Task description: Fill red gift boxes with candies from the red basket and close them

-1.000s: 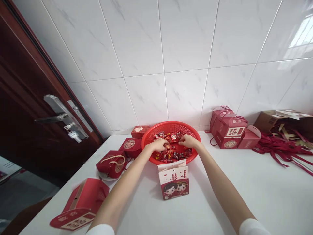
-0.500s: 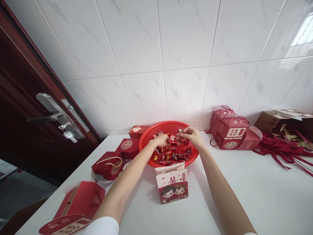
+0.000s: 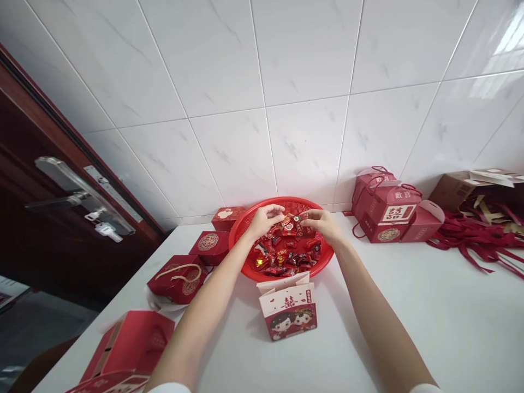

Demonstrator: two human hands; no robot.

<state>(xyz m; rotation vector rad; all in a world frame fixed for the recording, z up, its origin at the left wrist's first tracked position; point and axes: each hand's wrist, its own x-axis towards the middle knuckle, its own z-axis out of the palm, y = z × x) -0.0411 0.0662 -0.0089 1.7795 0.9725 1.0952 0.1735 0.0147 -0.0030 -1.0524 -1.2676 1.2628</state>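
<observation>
A round red plastic basket (image 3: 326, 263) stands against the wall with red and gold wrapped candies (image 3: 282, 256) in it. Over its left back part, my left hand (image 3: 266, 219) pinches a red-wrapped candy (image 3: 287, 225). At the right side of the basket, my right hand (image 3: 322, 224) has its fingers closed on another red packet (image 3: 303, 222). Just in front of the basket stands an open-topped white and red box (image 3: 289, 311) with two cartoon figures on it.
Several red boxes (image 3: 180, 278) line the table's left side. At the back right are red gift boxes (image 3: 391, 215), dark red ribbons (image 3: 470, 232) and an open cardboard box (image 3: 454, 191). A dark door (image 3: 49, 229) with keys is at the left.
My left hand has risen from the candies and moved towards the back of the basket. My right hand has shifted slightly. The camera view has moved a little.
</observation>
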